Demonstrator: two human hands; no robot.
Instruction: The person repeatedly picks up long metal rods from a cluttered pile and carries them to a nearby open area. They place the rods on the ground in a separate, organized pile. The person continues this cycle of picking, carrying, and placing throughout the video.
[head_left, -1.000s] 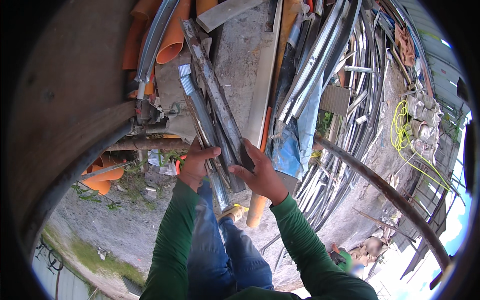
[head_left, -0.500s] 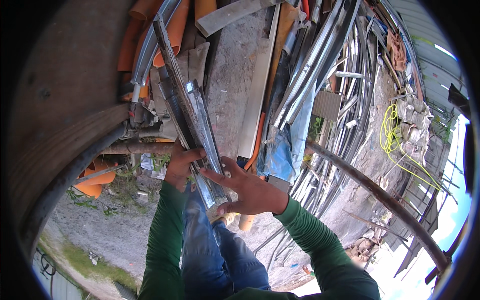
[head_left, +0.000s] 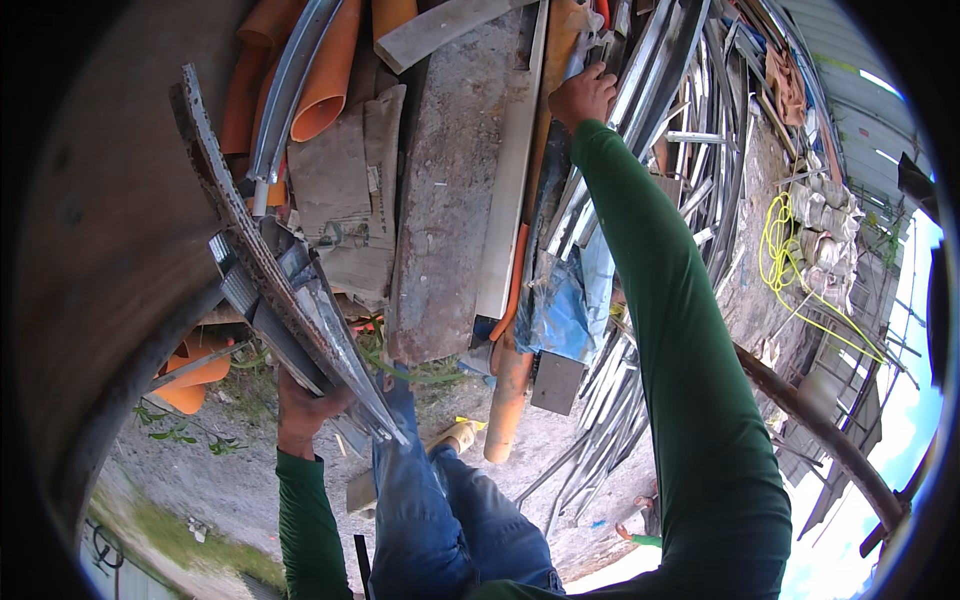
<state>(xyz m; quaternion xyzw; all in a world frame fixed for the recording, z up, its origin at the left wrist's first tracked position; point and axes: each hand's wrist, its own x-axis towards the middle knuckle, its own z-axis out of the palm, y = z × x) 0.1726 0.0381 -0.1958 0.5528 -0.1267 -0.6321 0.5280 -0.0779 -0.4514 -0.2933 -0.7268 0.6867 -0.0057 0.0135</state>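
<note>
My left hand [head_left: 305,405] is closed around a bundle of metal channel offcuts [head_left: 285,300], held slantwise at the left, the far ends pointing up and away. A rusty, perforated strip [head_left: 230,195] lies along the top of the bundle and juts well beyond the shorter pieces. Far from my body, my right hand [head_left: 583,97] is stretched out to the pile of long metal channels [head_left: 640,85]. Its fingers are curled down beside the pile; what lies under them is hidden.
Orange pipes [head_left: 325,110] and flattened cardboard [head_left: 345,190] lie far left. A wide grey board [head_left: 450,200] runs down the middle. Blue plastic sheeting [head_left: 555,315] hangs beside a standing orange pipe [head_left: 507,400]. A rusty pole [head_left: 830,440] crosses at right. Another person's hand [head_left: 625,530] shows low right.
My right hand has left the metal bundle and reached far forward to the channel pile. My left hand has moved left and nearer with the bundle, uncovering the cardboard and board.
</note>
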